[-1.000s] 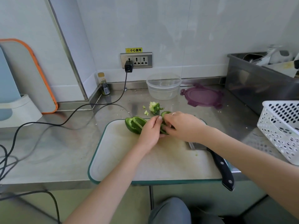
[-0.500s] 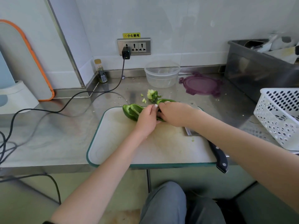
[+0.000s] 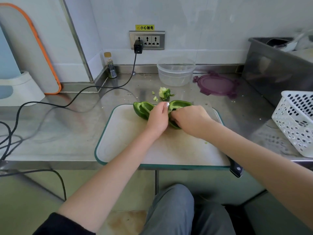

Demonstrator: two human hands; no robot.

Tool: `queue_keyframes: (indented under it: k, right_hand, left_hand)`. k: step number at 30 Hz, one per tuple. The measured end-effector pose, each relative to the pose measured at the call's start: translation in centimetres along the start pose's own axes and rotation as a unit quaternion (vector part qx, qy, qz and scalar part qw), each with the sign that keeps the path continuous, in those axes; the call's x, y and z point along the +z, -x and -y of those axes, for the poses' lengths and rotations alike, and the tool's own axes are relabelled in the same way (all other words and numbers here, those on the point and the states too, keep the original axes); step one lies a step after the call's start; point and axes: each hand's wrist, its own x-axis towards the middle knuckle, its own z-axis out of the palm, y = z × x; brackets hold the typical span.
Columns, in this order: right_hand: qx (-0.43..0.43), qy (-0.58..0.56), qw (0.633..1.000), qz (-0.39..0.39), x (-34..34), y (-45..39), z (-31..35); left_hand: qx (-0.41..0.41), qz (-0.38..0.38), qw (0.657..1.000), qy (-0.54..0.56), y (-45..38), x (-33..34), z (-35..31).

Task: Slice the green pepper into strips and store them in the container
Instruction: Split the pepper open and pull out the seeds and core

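both hands are gripping one pepper half (image 3: 179,105) at the far edge of the board (image 3: 128,143): the left hand (image 3: 158,118) is pinching its near end, the right hand (image 3: 189,120) is curling over its hollow. the other half (image 3: 142,109) is lying just left, the container (image 3: 176,72) standing behind.

The tabletop (image 3: 71,136) is brushed metal with a dull sheen. The cutting board (image 3: 128,143) looks matt white plastic, the container (image 3: 176,73) clear smooth plastic, its lid (image 3: 216,84) glossy purple plastic. The pepper halves (image 3: 142,108) have shiny skin.
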Motion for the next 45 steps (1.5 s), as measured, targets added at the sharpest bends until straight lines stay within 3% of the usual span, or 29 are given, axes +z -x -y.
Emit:
queue_keyframes:
  k: [8, 13, 19, 21, 24, 25, 27, 29, 30, 31, 34, 37, 40, 45]
  right_hand:
    - [-0.012, -0.004, 0.999, -0.032, 1.3, 0.5, -0.3]
    - [-0.048, 0.034, 0.998, -0.033, 0.9, 0.6, -0.5]
    - [-0.147, 0.007, 0.983, -0.112, 1.7, 0.9, -1.2]
    - [-0.097, -0.102, 0.982, -0.126, 1.7, 1.4, -1.6]
    - [0.089, -0.343, 0.89, -0.286, 1.5, 1.7, -2.9]
    - [0.14, -0.38, 0.867, -0.29, 1.5, 1.2, -3.6]
    - [0.191, -0.399, 0.873, -0.204, 1.4, -0.6, -5.3]
    - [0.192, -0.387, 0.899, -0.071, 0.9, -1.8, -6.3]
    - [0.182, -0.374, 0.909, -0.043, 0.8, -2.1, -6.4]
    - [0.172, -0.346, 0.921, -0.051, 0.9, -2.3, -6.2]
    - [0.144, -0.187, 0.95, -0.204, 0.5, -1.4, -4.9]
    - [0.008, -0.015, 0.959, -0.284, 0.0, -0.8, -4.0]
    - [-0.079, 0.098, 0.964, -0.236, 0.0, -1.4, -3.7]
    - [-0.099, 0.156, 0.962, -0.201, 0.5, -2.9, -2.9]
  left_hand:
    - [-0.005, 0.061, 0.998, -0.003, 0.7, -0.3, -0.7]
    - [-0.019, 0.039, 0.999, -0.022, 0.3, -0.2, -0.9]
    - [-0.048, 0.021, 0.998, -0.024, 0.1, 0.0, -1.2]
    - [-0.05, 0.013, 0.999, -0.012, 0.3, 0.1, -1.2]
    - [-0.056, -0.017, 0.998, 0.034, 0.3, 0.1, -0.8]
    - [-0.052, -0.027, 0.997, 0.042, 0.3, 0.1, -0.8]
    - [-0.038, -0.043, 0.997, 0.043, 0.6, 0.0, -1.3]
    - [-0.028, -0.065, 0.997, 0.04, 0.6, 0.0, -1.3]
    - [-0.027, -0.074, 0.996, 0.041, 0.5, -0.1, -1.2]
    - [-0.024, -0.083, 0.995, 0.045, 0.4, -0.2, -1.1]
    - [-0.019, -0.083, 0.996, 0.04, 0.2, -0.2, -1.0]
    - [-0.005, -0.076, 0.997, 0.018, 0.4, -0.1, -1.4]
    - [-0.005, -0.068, 0.998, -0.012, 0.5, 0.0, -1.5]
    - [-0.005, -0.064, 0.998, -0.007, 0.6, 0.2, -1.6]
